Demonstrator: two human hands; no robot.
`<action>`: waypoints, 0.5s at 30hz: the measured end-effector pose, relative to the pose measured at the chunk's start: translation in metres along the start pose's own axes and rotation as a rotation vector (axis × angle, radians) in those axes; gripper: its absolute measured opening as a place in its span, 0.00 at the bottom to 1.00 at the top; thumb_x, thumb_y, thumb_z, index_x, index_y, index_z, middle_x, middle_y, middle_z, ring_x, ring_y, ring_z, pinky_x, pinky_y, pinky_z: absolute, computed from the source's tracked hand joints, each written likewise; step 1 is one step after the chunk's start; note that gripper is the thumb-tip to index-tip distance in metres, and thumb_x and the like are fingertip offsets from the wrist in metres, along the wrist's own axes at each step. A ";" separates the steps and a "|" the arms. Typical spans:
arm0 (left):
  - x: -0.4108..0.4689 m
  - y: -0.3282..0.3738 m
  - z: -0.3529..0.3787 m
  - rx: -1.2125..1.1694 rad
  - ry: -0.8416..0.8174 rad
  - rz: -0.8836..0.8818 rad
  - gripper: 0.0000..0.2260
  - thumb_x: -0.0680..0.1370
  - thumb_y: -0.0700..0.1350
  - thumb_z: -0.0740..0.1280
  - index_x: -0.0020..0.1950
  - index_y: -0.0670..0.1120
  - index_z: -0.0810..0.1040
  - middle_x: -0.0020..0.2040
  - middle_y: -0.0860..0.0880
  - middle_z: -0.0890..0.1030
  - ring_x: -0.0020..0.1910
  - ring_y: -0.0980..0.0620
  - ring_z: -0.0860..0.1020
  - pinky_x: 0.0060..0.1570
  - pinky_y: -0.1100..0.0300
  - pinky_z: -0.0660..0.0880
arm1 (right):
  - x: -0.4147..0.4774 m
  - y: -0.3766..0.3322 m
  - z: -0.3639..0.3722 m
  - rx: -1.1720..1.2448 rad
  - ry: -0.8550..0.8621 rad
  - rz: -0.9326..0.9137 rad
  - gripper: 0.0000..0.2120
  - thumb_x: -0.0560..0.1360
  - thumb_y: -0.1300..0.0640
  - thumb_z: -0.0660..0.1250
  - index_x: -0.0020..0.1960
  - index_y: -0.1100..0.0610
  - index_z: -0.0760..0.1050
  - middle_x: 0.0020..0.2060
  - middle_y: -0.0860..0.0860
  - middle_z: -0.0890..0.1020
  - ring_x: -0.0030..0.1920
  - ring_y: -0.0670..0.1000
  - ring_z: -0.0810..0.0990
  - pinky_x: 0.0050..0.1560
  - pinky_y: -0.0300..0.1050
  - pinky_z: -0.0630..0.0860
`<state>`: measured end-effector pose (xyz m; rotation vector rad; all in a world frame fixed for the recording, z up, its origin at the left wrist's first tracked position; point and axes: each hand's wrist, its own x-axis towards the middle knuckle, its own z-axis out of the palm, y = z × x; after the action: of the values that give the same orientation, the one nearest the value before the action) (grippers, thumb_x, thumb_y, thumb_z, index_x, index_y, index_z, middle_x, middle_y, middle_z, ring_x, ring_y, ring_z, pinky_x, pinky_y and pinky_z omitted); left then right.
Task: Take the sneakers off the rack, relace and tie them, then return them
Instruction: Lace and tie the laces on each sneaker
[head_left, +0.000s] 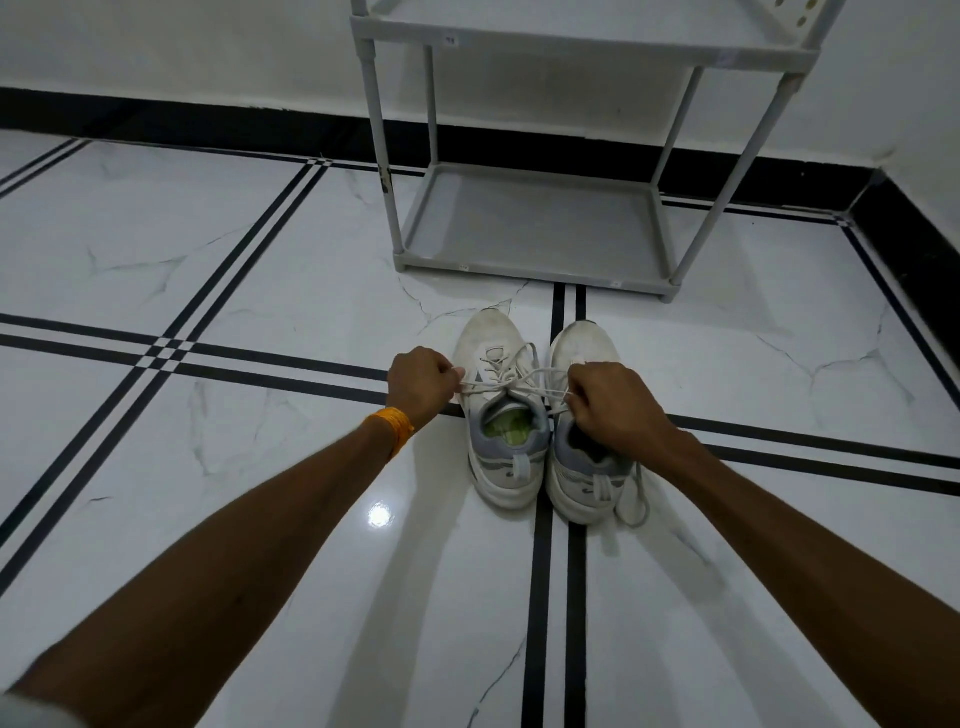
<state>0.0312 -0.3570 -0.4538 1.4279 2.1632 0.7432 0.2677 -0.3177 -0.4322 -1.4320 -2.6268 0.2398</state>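
Two white and grey sneakers stand side by side on the tiled floor, toes pointing at the rack. The left sneaker (501, 447) has a green insole, and its white lace (511, 382) is stretched sideways across its tongue. My left hand (422, 387) pinches one end of that lace at the shoe's left side. My right hand (615, 410) grips the other end and rests over the opening of the right sneaker (584, 343). A loose lace of the right sneaker (636, 499) trails on the floor by its heel.
A grey plastic shoe rack (535, 270) stands just beyond the sneakers, against a white wall with a black skirting; its two visible shelves hold nothing. The floor (234, 291) is glossy white marble tile with black double lines. An orange thread band circles my left wrist.
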 end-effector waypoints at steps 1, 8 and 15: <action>0.001 0.000 0.000 0.000 0.006 -0.016 0.14 0.77 0.49 0.67 0.45 0.39 0.86 0.40 0.42 0.85 0.38 0.46 0.81 0.44 0.56 0.77 | 0.001 0.000 0.000 -0.009 0.003 0.004 0.07 0.75 0.58 0.63 0.43 0.62 0.75 0.39 0.60 0.81 0.40 0.59 0.78 0.38 0.45 0.65; -0.004 -0.005 0.005 0.045 0.081 -0.064 0.14 0.78 0.49 0.67 0.44 0.39 0.86 0.38 0.41 0.85 0.34 0.49 0.76 0.39 0.61 0.69 | -0.001 -0.006 0.010 -0.050 0.015 0.042 0.04 0.71 0.65 0.62 0.40 0.65 0.74 0.38 0.63 0.80 0.39 0.62 0.78 0.36 0.46 0.62; -0.004 -0.008 0.010 -0.082 0.067 -0.169 0.14 0.77 0.48 0.67 0.46 0.38 0.85 0.39 0.41 0.85 0.36 0.49 0.77 0.35 0.62 0.69 | -0.001 -0.005 0.012 -0.029 0.001 0.063 0.04 0.72 0.65 0.63 0.41 0.65 0.75 0.39 0.63 0.81 0.41 0.62 0.79 0.37 0.45 0.64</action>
<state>0.0336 -0.3611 -0.4661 1.1780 2.2431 0.8169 0.2617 -0.3219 -0.4425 -1.5256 -2.5978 0.2090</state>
